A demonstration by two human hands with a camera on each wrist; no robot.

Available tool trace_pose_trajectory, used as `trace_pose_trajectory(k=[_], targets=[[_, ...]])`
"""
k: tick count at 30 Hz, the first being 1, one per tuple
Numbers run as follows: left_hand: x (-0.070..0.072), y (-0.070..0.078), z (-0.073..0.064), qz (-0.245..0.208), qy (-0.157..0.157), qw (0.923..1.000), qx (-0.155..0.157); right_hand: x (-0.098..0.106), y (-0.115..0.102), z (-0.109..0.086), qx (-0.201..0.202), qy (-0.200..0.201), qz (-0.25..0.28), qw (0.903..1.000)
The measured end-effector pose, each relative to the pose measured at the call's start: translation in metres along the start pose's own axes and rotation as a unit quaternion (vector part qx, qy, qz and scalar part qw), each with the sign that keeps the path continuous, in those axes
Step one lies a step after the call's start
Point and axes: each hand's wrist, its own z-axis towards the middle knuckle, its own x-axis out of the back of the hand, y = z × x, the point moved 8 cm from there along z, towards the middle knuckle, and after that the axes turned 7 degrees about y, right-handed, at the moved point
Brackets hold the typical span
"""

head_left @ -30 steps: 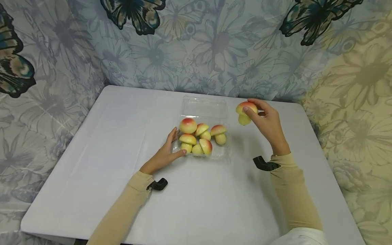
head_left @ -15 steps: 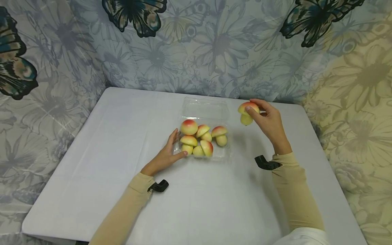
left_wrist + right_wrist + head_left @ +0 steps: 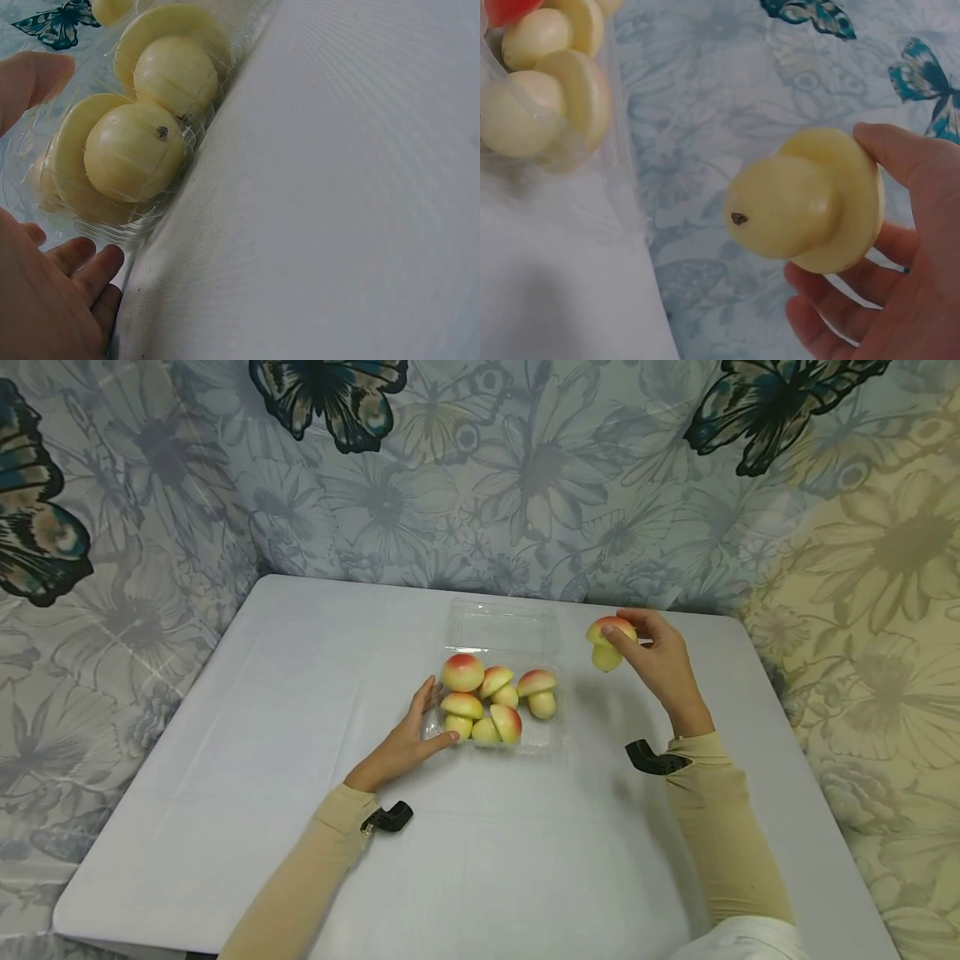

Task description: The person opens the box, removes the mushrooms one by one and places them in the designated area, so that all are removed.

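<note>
In the head view my right hand [image 3: 660, 664] pinches a toy mushroom [image 3: 606, 653] by its cap, raised to the right of a clear plastic container [image 3: 551, 739]. The mushroom has a red-and-yellow cap; its pale yellow stem [image 3: 769, 206] with a dark spot at the end faces the right wrist camera. My left hand [image 3: 405, 739] rests at the container's left front corner, fingers extended along the side and thumb at the front edge. Several similar mushrooms [image 3: 462, 672] lie inside the container, leaning various ways; two round stems [image 3: 135, 152] show through its wall in the left wrist view.
The container's clear hinged lid [image 3: 502, 625] lies folded back toward the rear edge of the white-covered table [image 3: 247, 735]. Floral cloth [image 3: 480, 485] with butterflies hangs close behind the table and along both sides.
My right hand has shifted slightly right and then dipped a little with the mushroom. My left hand keeps its place at the container, and the mushrooms inside lie as before.
</note>
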Motion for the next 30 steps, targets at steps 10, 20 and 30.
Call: trace_pose_trajectory(k=[10, 20, 30], targets=[[-0.001, 0.008, -0.001, 0.002, -0.013, 0.9998, 0.013, -0.001, 0.012, 0.003, -0.015, -0.012, -0.006, 0.9998], [-0.001, -0.001, 0.0, 0.0, 0.002, 1.0, -0.008, -0.004, 0.024, 0.003, -0.04, -0.027, -0.006, 0.9988], [0.0, 0.0, 0.0, 0.004, 0.003, 0.9999, -0.011, -0.004, 0.035, 0.003, -0.057, -0.036, -0.015, 0.9976]])
